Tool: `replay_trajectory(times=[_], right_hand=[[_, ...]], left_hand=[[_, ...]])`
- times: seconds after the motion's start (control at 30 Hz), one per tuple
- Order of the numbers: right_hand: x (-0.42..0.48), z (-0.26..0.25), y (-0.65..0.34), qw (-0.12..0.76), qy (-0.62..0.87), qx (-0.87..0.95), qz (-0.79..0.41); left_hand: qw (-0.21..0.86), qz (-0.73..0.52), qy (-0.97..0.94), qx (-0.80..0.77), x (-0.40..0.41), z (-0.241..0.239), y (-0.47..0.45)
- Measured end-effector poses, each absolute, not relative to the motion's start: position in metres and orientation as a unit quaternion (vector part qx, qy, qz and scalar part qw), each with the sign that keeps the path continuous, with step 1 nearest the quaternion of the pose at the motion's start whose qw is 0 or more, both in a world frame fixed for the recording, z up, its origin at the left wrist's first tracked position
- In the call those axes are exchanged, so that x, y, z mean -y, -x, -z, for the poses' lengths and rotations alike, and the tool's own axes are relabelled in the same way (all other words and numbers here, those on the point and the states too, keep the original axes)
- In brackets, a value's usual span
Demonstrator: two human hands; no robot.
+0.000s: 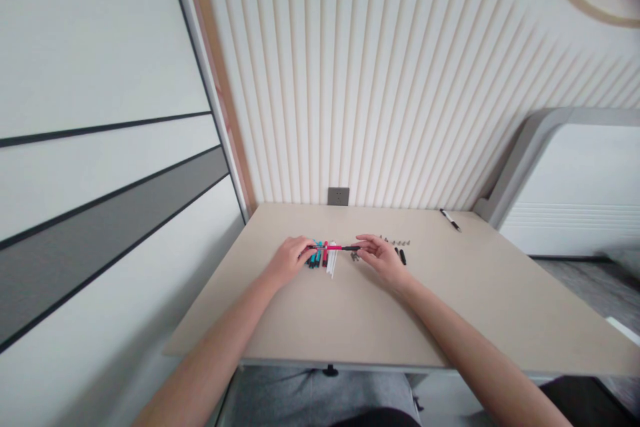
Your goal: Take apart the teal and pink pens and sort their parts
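A red and black pen [334,248] lies level between my two hands above the table. My left hand [293,257] pinches its left end, and my right hand [381,257] has its fingers closed on the black right end. Under and beside the pen are several blue and black pen parts [313,259], a red pen part [325,257] and several thin white sticks [332,265]. Small grey metal pieces [355,256] lie by my right fingertips. Beyond that hand runs a row of similar small pieces [401,243], with short black parts [403,256] nearby.
The beige table [320,320] meets a ribbed white wall with a dark socket [339,196]. A black and white pen [451,220] lies at the back right. A cabinet [115,227] stands on the left, a grey headboard [565,173] on the right. A grey chair [320,400] is below the front edge.
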State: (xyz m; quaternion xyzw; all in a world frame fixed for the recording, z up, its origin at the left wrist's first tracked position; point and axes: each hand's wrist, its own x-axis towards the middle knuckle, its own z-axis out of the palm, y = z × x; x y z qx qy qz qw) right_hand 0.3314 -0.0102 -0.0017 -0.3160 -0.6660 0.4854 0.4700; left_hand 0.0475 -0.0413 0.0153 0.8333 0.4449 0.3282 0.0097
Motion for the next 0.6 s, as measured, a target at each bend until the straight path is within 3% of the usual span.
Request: replay_trajectory(times=[0.37,0.6], right_hand=[[0.021,-0.012,-0.333,0.443,0.374,0.737,-0.346],[0.021,-0.009,-0.334,0.411,0.39,0.75,-0.341]], left_hand=[[-0.017,-0.317,-0.854,-0.413,0.043,-0.017,-0.048],[-0.014,-0.331,-0.853,-0.403,0.045,-0.018,-0.049]])
